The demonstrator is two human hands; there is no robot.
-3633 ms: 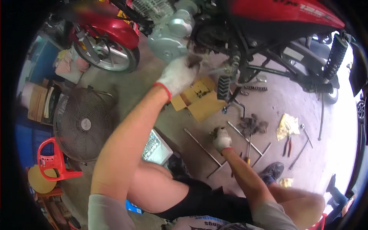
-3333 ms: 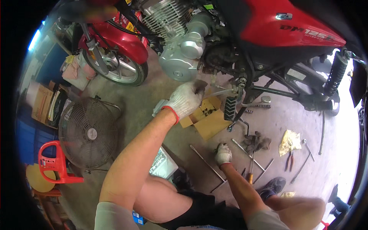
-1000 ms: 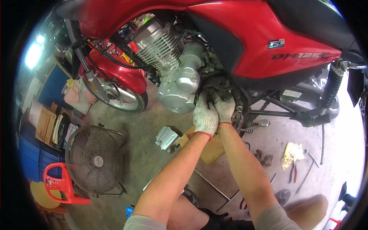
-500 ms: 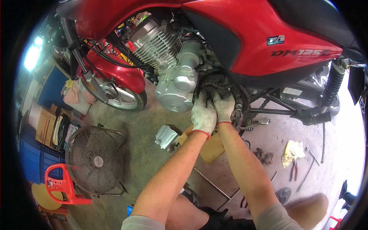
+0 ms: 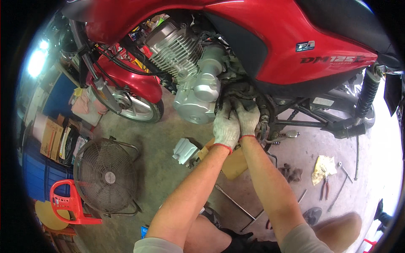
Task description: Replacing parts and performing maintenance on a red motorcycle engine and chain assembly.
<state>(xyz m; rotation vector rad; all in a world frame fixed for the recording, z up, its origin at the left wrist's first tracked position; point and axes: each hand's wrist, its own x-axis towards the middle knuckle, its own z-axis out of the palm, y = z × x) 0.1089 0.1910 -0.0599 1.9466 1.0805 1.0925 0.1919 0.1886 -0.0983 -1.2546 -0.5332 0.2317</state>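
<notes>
Side by side, my left hand [image 5: 226, 126] and my right hand [image 5: 247, 118], both in white knitted gloves with red cuffs, reach into the dark opening [image 5: 237, 90] behind the silver engine cover [image 5: 192, 109]. Their fingers are bent and pressed close together; whatever they grip is hidden. The red motorcycle [image 5: 282, 46] stands side-on above them, its finned cylinder [image 5: 171, 50] at upper middle. Just right of my right hand are frame bolts and a foot pedal [image 5: 291, 134]. An open cardboard box [image 5: 233, 165] lies on the floor below my hands.
A floor fan [image 5: 105, 177] and red plastic chair [image 5: 65, 202] stand left, near boxes [image 5: 52, 137] and blue bins [image 5: 36, 168]. A silver part [image 5: 184, 151] lies below the engine; T-wrenches [image 5: 236, 204], pliers [image 5: 325, 187], a rag [image 5: 289, 173] and yellow crumpled paper [image 5: 322, 168] lie lower right.
My right hand has risen from beside the floor tools to join my left hand at the engine opening, and my left has moved in too. Over the last second both hands stay almost still.
</notes>
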